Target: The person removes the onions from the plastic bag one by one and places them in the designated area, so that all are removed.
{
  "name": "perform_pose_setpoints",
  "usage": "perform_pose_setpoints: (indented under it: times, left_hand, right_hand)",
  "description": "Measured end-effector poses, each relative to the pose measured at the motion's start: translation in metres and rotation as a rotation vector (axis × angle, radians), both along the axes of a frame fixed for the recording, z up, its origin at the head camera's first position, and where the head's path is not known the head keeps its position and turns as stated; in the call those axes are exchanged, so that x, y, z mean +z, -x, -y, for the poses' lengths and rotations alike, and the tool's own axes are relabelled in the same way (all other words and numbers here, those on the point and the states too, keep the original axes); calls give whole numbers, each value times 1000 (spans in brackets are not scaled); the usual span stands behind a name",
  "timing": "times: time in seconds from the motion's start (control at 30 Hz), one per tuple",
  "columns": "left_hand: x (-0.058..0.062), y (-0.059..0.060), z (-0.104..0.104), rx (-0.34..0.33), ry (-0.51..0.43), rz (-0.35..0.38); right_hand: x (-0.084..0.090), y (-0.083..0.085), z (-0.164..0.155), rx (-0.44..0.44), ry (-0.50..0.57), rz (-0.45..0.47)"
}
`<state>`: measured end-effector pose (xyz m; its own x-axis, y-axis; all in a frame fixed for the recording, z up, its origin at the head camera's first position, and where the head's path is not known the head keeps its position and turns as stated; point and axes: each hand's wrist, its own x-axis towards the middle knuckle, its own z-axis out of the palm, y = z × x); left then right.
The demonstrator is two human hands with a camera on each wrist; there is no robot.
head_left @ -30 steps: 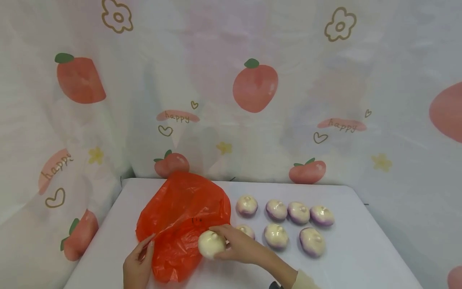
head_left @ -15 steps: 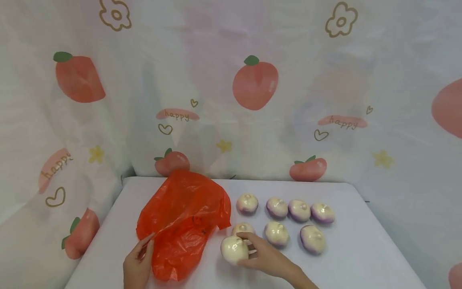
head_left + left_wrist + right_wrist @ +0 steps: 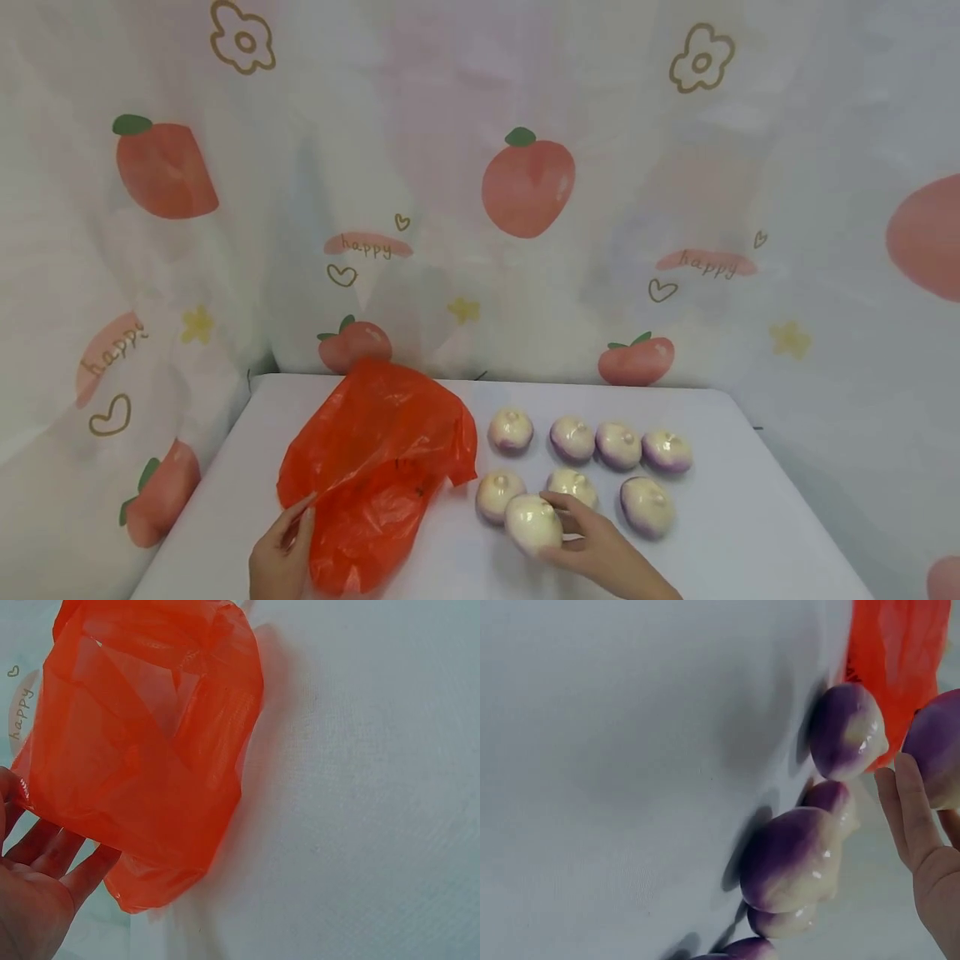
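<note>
- Your right hand (image 3: 592, 546) has carried the cream-white, purple-based round turnip (image 3: 533, 523) away from the crumpled orange plastic bag (image 3: 375, 467), rightward across the white table (image 3: 750, 517).
- That turnip now sits in your fingers in front of the near row of turnips, between two of them, well apart from the bag.

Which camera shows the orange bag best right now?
Left wrist: the orange bag fills the frame, left hand pinching its edge. Head view shows it whole but smaller; right wrist catches only a corner.
</note>
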<state>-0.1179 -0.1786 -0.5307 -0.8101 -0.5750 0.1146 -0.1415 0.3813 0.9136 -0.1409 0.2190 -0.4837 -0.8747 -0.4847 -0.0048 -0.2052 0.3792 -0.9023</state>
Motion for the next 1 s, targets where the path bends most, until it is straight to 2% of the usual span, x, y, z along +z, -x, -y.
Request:
perform_pose_setpoints:
  times: [0.13,0.27,0.47,0.63,0.8,1.0]
  left_hand:
    - [0,-3,0,8,-57,58]
    - [0,-6,0,6,-97,95]
    - [0,-5,0,-4,-77,85]
    - [0,-4,0,-10,-86,94]
    - [2,-5,-1,-16,-112,107]
    - [1,-4,-3,-3,-105,119]
  right_hand:
    - [4,0,-9,-77,-5,-26]
    - [8,0,-21,-164,-35,-107]
    - [16,2,-45,-305,-78,-229]
    - [25,7,-81,-362,-167,-361]
    - [28,13,-112,-411,-225,-369]
    - [30,14,-148,-499,-376,-255]
